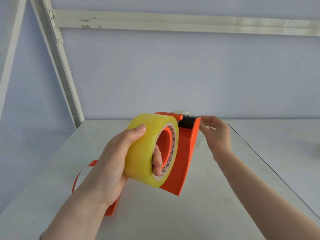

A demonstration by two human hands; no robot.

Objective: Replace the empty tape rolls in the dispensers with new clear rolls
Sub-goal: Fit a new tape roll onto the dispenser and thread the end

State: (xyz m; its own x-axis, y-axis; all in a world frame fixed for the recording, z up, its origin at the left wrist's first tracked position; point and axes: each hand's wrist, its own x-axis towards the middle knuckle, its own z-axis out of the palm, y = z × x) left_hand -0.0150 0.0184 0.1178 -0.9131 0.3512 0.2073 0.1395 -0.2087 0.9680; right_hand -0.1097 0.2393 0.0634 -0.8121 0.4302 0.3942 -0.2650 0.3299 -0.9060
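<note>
A thick, yellowish clear tape roll [143,146] sits on the hub of an orange dispenser [181,160] held up above the white table [216,196]. My left hand [114,163] grips the roll, thumb over its outer face and fingers curled through the core. My right hand [216,134] is at the dispenser's far end beside the black roller and toothed blade [189,116], fingertips pinching what looks like the clear tape end there. The tape strip itself is hard to see.
A second orange dispenser [110,207] lies on the table under my left wrist, its thin orange strap [78,177] looping left. Another clear roll [181,112] peeks from behind the held dispenser. White metal frame bars [65,75] stand at the back left before a pale wall.
</note>
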